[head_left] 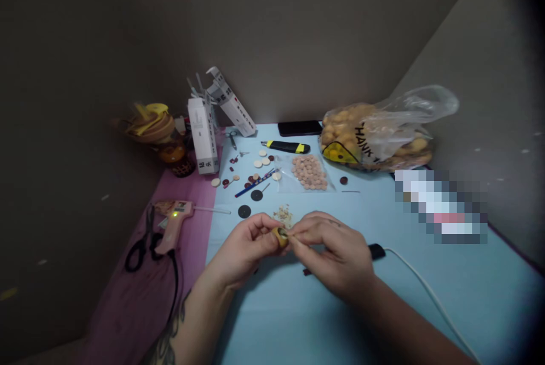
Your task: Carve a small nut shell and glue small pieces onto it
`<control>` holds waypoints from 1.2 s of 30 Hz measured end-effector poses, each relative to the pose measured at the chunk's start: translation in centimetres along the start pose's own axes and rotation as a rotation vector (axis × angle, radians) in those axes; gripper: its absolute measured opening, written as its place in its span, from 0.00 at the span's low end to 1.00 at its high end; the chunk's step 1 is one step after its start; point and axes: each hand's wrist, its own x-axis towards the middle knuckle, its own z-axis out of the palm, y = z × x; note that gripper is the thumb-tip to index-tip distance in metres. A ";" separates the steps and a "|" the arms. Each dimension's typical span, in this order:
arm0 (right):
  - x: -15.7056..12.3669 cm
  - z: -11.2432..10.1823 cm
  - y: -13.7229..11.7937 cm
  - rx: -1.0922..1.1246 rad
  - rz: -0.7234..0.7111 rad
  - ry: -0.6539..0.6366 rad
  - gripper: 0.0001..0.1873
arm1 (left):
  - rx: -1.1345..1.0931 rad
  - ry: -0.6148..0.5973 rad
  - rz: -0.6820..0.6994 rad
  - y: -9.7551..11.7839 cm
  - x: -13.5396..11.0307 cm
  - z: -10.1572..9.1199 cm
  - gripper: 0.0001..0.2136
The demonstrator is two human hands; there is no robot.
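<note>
My left hand (pixel 251 240) pinches a small yellow-brown round piece (pixel 281 236) between thumb and fingers. A dark hollow shows in its upper side. My right hand (pixel 334 251) meets it from the right, thumb and fingers closed at its edge; whatever they grip is too small to make out. Just beyond the fingers lies a little heap of pale shavings (pixel 283 215) on the light blue table cover (pixel 272 319). Partly hidden by my right hand is a black-ended tool (pixel 377 251) with a white cord.
A pink glue gun (pixel 174 226) and black-handled scissors (pixel 136 254) lie left. Beyond are a utility knife (pixel 287 147), a bag of small beads (pixel 309 172), dark discs (pixel 244 212), white boxes (pixel 203 137), a phone (pixel 299 128) and a plastic bag of tan round pieces (pixel 374 132).
</note>
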 end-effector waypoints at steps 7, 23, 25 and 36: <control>0.0 -0.2 -0.3 -0.014 -0.008 0.016 0.10 | 0.018 0.010 -0.011 0.1 0.0 0.1 0.16; 0.0 0.0 0.1 -0.026 -0.029 -0.016 0.10 | 0.041 0.042 -0.013 0.0 0.0 0.2 0.17; 0.0 0.1 0.2 -0.013 -0.022 -0.018 0.10 | 0.047 0.044 -0.013 0.1 0.0 0.2 0.17; 0.0 -0.3 0.0 -0.005 -0.026 0.015 0.10 | 0.036 0.037 -0.002 0.2 0.0 0.3 0.15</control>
